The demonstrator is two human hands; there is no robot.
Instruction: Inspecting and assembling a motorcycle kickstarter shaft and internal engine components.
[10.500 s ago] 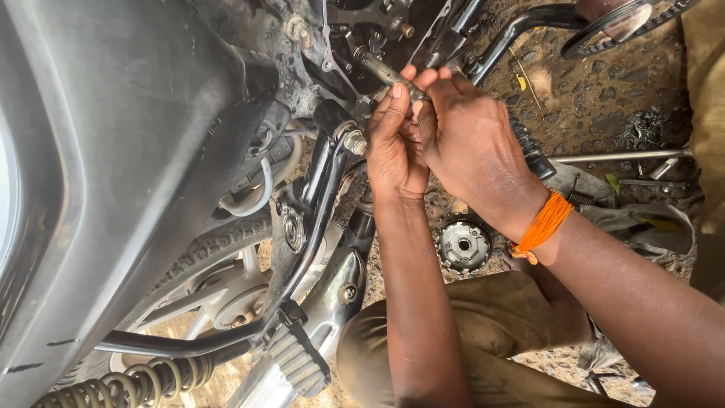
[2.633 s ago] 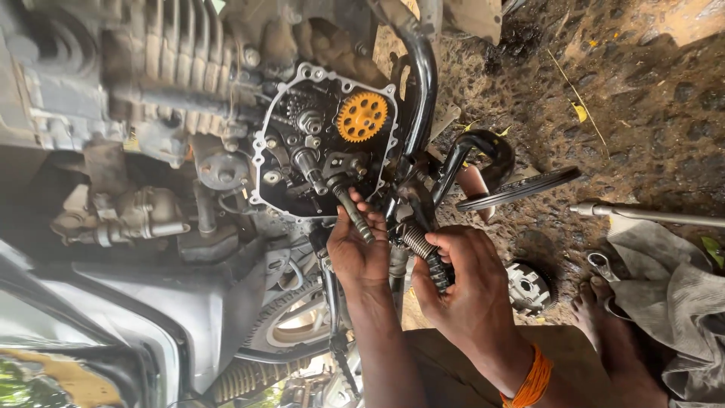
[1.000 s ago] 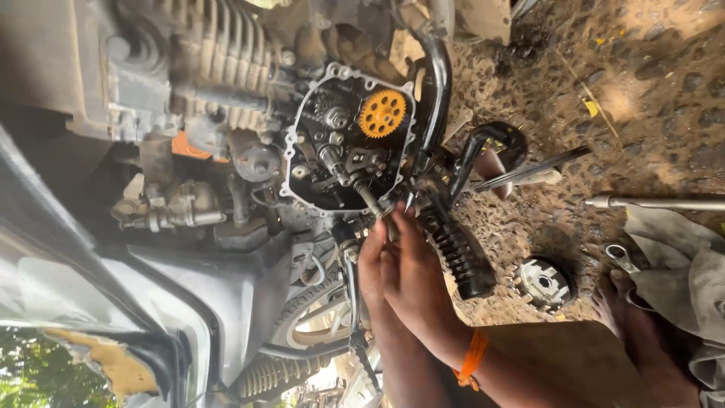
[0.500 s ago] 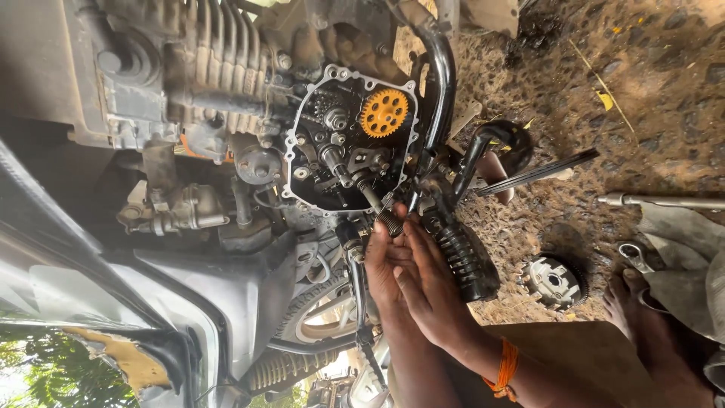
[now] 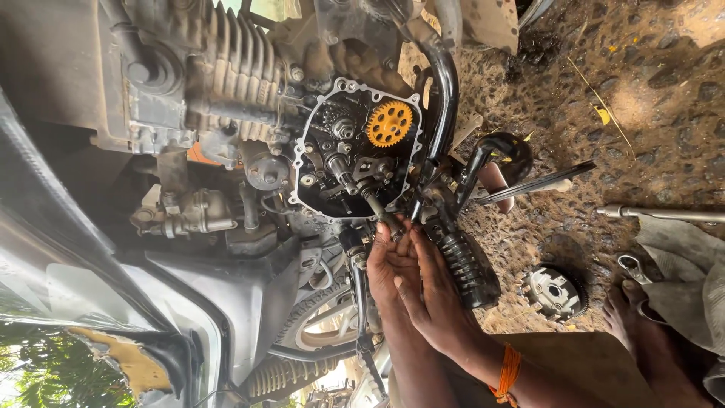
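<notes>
Dirt ground w/ stones. Left hand [image 5: 389, 268] and right hand [image 5: 434, 298] meet just below open engine case [image 5: 355, 151], fingers pinched on shaft [image 5: 377, 208] end; orange gear [image 5: 389, 123] beyond, inside the case.

Both hands sit right under the open engine case [image 5: 355, 151], left hand [image 5: 387, 268] just beside the right hand [image 5: 434, 302], fingertips up at the shaft [image 5: 376, 205] poking out of it. Footpeg [image 5: 468, 264] is right next to the right hand. Clutch part [image 5: 555, 291] lies on the ground further right, spanner [image 5: 628, 264] beyond that.
</notes>
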